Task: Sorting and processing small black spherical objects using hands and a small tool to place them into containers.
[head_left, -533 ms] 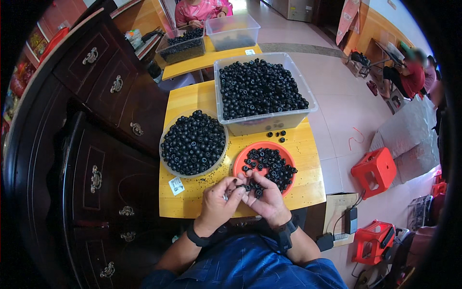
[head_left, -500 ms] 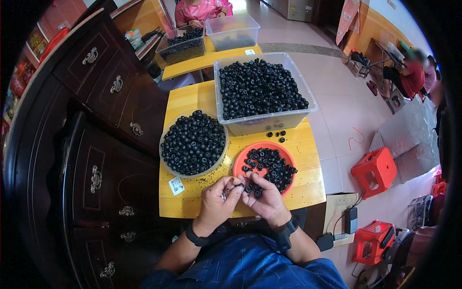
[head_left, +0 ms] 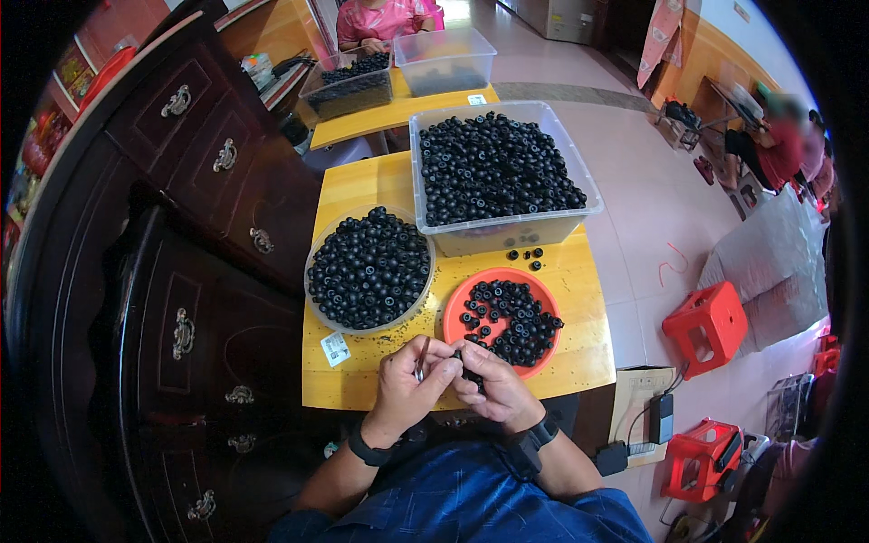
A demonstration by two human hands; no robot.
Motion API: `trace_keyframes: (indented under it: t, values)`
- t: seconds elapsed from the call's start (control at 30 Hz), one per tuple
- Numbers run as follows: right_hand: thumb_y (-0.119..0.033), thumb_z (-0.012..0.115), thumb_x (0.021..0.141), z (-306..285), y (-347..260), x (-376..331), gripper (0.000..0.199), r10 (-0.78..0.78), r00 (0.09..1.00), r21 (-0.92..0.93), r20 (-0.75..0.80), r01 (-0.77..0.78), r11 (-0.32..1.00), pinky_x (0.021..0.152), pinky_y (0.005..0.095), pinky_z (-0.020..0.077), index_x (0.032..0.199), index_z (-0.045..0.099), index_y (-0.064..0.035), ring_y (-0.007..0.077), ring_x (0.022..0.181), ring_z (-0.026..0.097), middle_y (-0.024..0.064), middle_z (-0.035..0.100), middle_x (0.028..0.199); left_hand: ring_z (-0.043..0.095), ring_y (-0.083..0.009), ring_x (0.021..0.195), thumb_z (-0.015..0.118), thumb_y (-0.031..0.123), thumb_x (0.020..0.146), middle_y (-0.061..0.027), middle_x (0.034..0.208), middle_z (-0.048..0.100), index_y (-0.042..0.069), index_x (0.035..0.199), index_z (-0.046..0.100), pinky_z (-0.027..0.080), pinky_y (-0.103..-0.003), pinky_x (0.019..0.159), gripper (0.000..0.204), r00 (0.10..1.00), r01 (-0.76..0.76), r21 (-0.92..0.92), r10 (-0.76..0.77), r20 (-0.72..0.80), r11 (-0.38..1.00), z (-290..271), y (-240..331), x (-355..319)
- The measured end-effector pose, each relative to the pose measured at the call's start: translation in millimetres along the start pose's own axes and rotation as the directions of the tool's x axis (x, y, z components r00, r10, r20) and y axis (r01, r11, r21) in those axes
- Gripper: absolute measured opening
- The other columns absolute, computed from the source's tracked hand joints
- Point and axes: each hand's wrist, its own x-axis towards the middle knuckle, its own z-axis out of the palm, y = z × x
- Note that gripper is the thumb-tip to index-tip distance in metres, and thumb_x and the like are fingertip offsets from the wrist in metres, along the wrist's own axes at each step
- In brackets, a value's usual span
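Both hands meet in front of the orange-red bowl, at the table's near edge. My left hand is closed, with a thin shiny metal tool along its fingers; its exact kind does not show. My right hand is closed round a few small black round plastic pieces. Between the two hands' fingertips is one black piece, partly hidden. More black ring-like pieces lie in the bowl, with some of its bottom showing.
A round clear tub and a large clear bin, both heaped with black pieces, stand on the yellow table. Several loose pieces lie beside the bin. Dark drawers line the left; a red stool stands right. A person sits beyond.
My right hand's fingers have closed over the black pieces that lay in its opened palm. Both hands have drawn closer together, and the whole view has shifted slightly.
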Motion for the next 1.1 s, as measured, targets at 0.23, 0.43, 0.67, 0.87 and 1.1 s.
trace_keyframes:
  t: [0.23, 0.43, 0.67, 0.87, 1.1]
  values:
    - [-0.039, 0.055, 0.101, 18.5, -7.3, -3.7, 0.038, 0.071, 0.996, -0.264, 0.061, -0.052, 0.963, 0.046, 0.0155, 0.0319, 0.119, 0.057, -0.0054, 0.0039, 0.063, 0.046, -0.0015, 0.056, 0.087, 0.066, -0.0081, 0.088, 0.062, -0.001, 0.094, -0.0049, 0.101, 0.07, -0.003, 0.117, 0.064, 0.053, -0.024, 0.078, 0.023, 0.983, 0.068, 0.133, -0.089, 0.163, 0.989, -14.9, 11.3, -8.1]
    - [-0.039, 0.055, 0.101, 20.8, 3.3, 4.3, 0.038, -0.022, 1.0, -0.312, 0.003, 0.022, 0.95, 0.047, 0.0156, 0.0323, 0.112, 0.061, -0.0038, 0.0029, 0.062, 0.045, -0.0024, 0.059, 0.086, 0.056, -0.0052, 0.065, 0.073, -0.003, 0.083, 0.0005, 0.079, 0.065, 0.004, 0.108, 0.071, 0.045, -0.023, 0.059, 0.026, 0.983, -0.157, 0.352, 0.179, -0.031, 0.923, -8.8, 15.0, -7.3]
    - [-0.033, 0.057, 0.101, 20.9, 6.8, 6.5, 0.031, -0.091, 0.995, -0.358, -0.04, 0.071, 0.931, 0.047, 0.0155, 0.032, 0.113, 0.064, -0.0045, 0.0017, 0.064, 0.047, -0.0033, 0.061, 0.086, 0.05, -0.0068, 0.059, 0.078, 0.0, 0.078, 0.0013, 0.068, 0.057, 0.005, 0.087, 0.069, 0.04, -0.024, 0.053, 0.014, 0.928, -0.259, 0.405, 0.343, -0.149, 0.877, -6.7, 6.8, -9.9]
    - [-0.031, 0.058, 0.101, 17.8, 4.8, 7.6, 0.027, -0.177, 0.983, -0.362, -0.058, 0.145, 0.921, 0.047, 0.0153, 0.0326, 0.114, 0.062, -0.0078, 0.0026, 0.063, 0.046, -0.0011, 0.062, 0.09, 0.049, -0.0039, 0.064, 0.074, 0.006, 0.085, 0.0028, 0.073, 0.056, 0.003, 0.096, 0.063, 0.04, -0.022, 0.057, 0.017, 0.986, -0.004, 0.196, 0.037, -0.165, 0.981, -22.3, 6.9, -14.5]
    - [-0.032, 0.056, 0.102, 14.3, 4.9, 8.1, 0.025, -0.207, 0.978, -0.31, -0.031, 0.188, 0.932, 0.048, 0.0154, 0.0335, 0.111, 0.06, -0.0092, 0.0034, 0.063, 0.046, 0.0007, 0.062, 0.092, 0.046, -0.0041, 0.067, 0.066, 0.016, 0.093, 0.0027, 0.076, 0.055, 0.003, 0.1, 0.058, 0.041, -0.023, 0.059, 0.017, 0.98, 0.139, 0.322, -0.176, 0.09, 0.936, -39.5, 19.4, -10.7]
